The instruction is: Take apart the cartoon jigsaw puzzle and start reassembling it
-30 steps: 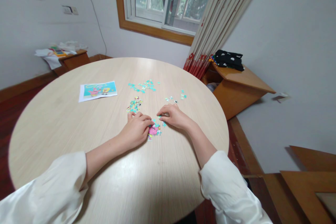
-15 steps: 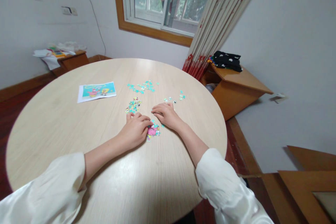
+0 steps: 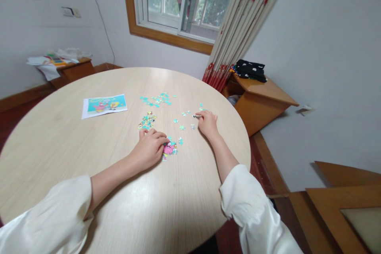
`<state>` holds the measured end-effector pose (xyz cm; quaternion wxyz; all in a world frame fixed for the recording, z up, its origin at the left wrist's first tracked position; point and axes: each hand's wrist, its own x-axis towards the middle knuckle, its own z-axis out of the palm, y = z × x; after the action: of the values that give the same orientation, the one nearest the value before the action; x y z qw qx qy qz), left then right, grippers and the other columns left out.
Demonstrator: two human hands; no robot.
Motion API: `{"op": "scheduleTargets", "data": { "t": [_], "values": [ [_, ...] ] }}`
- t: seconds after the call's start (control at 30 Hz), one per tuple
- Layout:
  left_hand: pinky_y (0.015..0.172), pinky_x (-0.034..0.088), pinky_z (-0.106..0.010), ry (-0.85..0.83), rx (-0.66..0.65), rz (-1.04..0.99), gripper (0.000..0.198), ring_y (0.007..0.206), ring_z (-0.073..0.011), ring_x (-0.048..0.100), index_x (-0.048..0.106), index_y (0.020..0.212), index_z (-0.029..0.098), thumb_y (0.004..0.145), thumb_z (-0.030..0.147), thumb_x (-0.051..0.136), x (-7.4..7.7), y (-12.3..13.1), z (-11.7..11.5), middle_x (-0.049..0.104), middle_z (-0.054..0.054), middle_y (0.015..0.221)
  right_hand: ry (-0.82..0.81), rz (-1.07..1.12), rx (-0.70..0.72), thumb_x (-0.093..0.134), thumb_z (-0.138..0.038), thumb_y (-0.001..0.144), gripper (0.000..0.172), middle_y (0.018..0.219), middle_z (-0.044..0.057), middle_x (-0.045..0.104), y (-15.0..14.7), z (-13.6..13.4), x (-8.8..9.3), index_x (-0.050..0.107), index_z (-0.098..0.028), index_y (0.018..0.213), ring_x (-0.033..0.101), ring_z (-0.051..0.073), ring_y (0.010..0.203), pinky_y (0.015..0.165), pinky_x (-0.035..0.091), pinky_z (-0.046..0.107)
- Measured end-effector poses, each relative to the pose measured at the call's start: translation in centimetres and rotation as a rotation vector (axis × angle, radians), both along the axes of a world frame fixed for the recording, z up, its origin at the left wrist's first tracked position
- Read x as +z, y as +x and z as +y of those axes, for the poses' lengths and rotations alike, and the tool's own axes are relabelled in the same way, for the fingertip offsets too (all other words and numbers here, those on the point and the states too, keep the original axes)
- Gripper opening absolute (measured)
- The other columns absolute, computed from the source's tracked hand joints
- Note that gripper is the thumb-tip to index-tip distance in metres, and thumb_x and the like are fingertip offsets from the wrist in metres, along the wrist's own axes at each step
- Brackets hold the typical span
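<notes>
My left hand has its thumb and fingers curled at the left edge of a joined jigsaw puzzle section, pink and turquoise, flat on the table. My right hand is farther off to the right, its thumb and index finger pinched at a small puzzle piece. Between the hands lie several loose pieces, among them a turquoise piece and a greenish piece. Just beyond my left hand is a mixed pile of puzzle pieces.
A printed reference picture lies at the left of the round table. Turquoise pieces are spread toward the far side. A wooden cabinet with black cloth stands by the curtain.
My right hand has moved right and away from the joined section, uncovering loose pieces on the table. My left hand has stayed at the section. The view has shifted slightly.
</notes>
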<state>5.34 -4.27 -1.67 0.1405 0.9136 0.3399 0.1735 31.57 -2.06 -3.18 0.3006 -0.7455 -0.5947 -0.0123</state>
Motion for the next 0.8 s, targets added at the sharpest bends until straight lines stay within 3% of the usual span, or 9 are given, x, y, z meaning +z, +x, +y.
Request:
{"op": "scheduleTargets", "data": {
  "t": [0.27,0.5,0.8],
  "values": [
    [0.086,0.026,-0.046,0.024,-0.002,-0.038,0.037,0.096,-0.0245,0.052,0.07,0.095,0.022,0.082,0.011,0.037,0.0,-0.1,0.1,0.07,-0.008,0.106,-0.076,-0.028,-0.045,0.038,-0.002,0.077,0.043,0.104,0.011,0.065,0.6,0.3,-0.8,0.073,-0.02,0.094,0.052,0.025,0.103,0.086,0.031,0.04],
    [0.085,0.026,-0.045,0.045,0.003,-0.067,0.035,0.096,-0.0239,0.053,0.068,0.091,0.022,0.082,0.01,0.037,-0.2,-0.1,0.2,0.071,-0.006,0.105,-0.015,-0.009,-0.023,0.039,-0.003,0.078,0.042,0.098,0.009,0.067,0.7,0.5,-1.2,0.074,-0.021,0.092,0.052,0.023,0.097,0.082,0.031,0.038],
    [0.086,0.025,-0.045,0.031,0.009,-0.064,0.032,0.095,-0.0238,0.054,0.067,0.088,0.021,0.082,0.009,0.038,0.0,-0.2,0.4,0.071,-0.006,0.102,-0.048,0.036,-0.025,0.038,-0.001,0.077,0.04,0.1,0.009,0.067,0.2,0.2,-0.4,0.073,-0.018,0.088,0.055,0.023,0.101,0.09,0.035,0.041]
  ]
}}
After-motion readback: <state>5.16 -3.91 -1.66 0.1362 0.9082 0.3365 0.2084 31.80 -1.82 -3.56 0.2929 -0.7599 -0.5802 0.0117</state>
